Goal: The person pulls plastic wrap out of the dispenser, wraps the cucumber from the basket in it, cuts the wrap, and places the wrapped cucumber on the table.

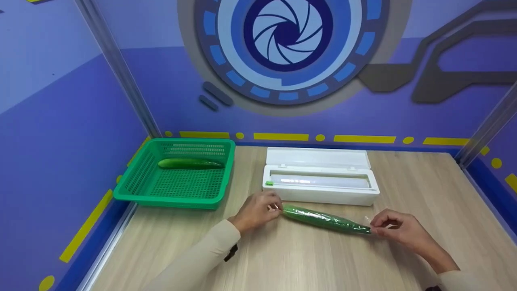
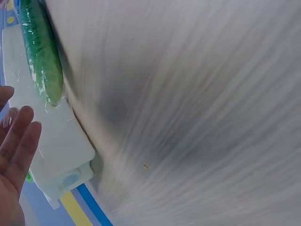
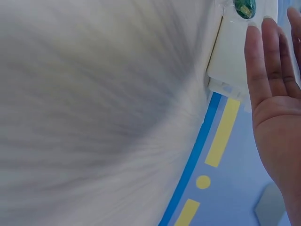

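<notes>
A cucumber covered in shiny clear plastic wrap lies slantwise in front of the white box. At its paler end my left hand pinches the loose wrap between thumb and fingers. My right hand pinches the film at the darker end, where a bit of clear wrap sticks up beside the fingers. In the left wrist view the left fingers reach just past the cucumber's tip. The right wrist view shows the right hand's extended fingers near the wrapped end; the thumb is hidden there.
Behind the cucumber stands a white cling-film box, lid raised, with a film roll and a green slider. A green basket at the left holds another cucumber. Printed walls enclose the wooden table.
</notes>
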